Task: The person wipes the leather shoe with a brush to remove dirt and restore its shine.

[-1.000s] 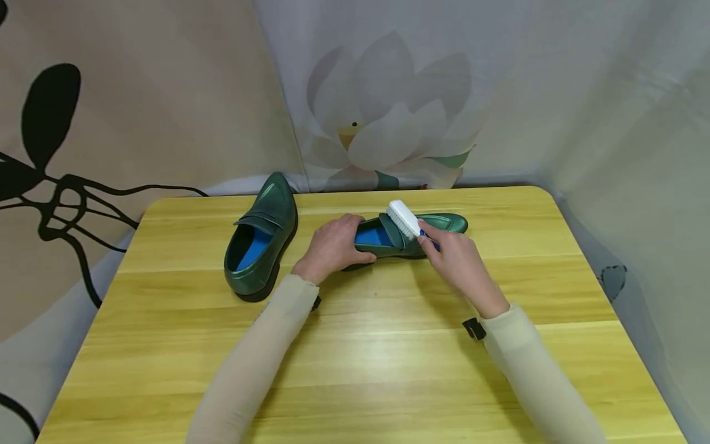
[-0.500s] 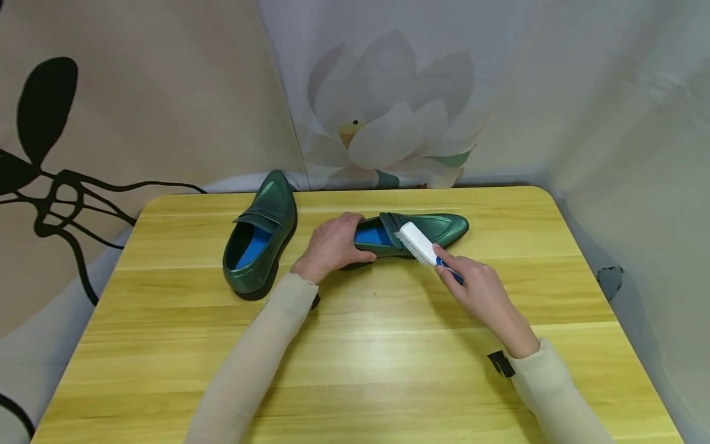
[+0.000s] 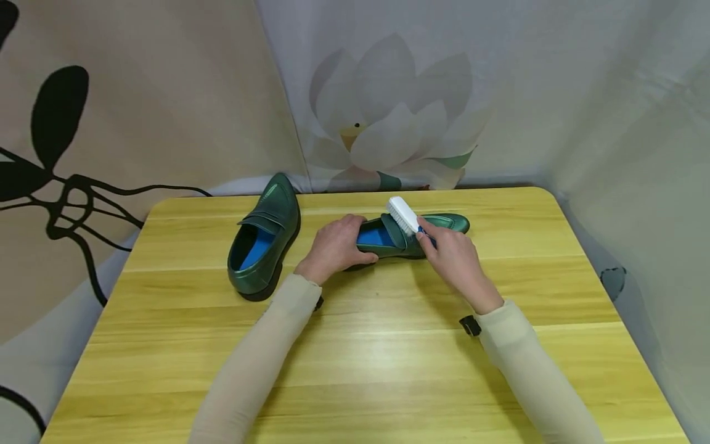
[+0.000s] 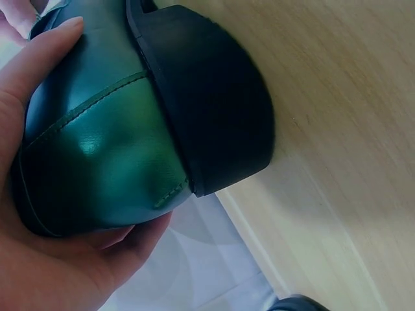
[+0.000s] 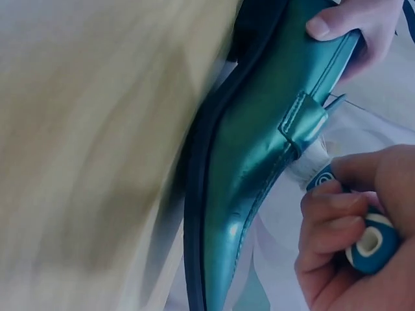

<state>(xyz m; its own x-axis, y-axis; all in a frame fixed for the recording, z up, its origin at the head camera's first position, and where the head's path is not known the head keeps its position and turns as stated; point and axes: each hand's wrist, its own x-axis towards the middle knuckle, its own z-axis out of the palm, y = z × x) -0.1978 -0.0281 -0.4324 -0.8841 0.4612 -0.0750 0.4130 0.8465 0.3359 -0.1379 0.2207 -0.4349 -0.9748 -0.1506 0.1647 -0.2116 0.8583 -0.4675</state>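
Observation:
A green loafer (image 3: 407,243) with a blue insole lies sideways on the table, toe pointing right. My left hand (image 3: 335,246) grips its heel end, thumb on the near side; the left wrist view shows the palm round the back of the heel (image 4: 110,155). In my right hand (image 3: 455,256) is a white brush (image 3: 403,216) with a blue handle (image 5: 373,243), fingers curled round that handle. The brush head lies over the loafer's strap, bristles toward the shoe. Left of my left hand stands a second green loafer (image 3: 266,240), toe toward the back edge.
The wooden table (image 3: 355,370) reaches back to a pale curtain (image 3: 399,111) printed with a flower. More curtain hangs on the left, with a dark plant print (image 3: 61,117), and on the right.
My right hand drew the brush back toward me across the strap, then pushed it forward again to the far side. My left hand has kept its grip on the loafer.

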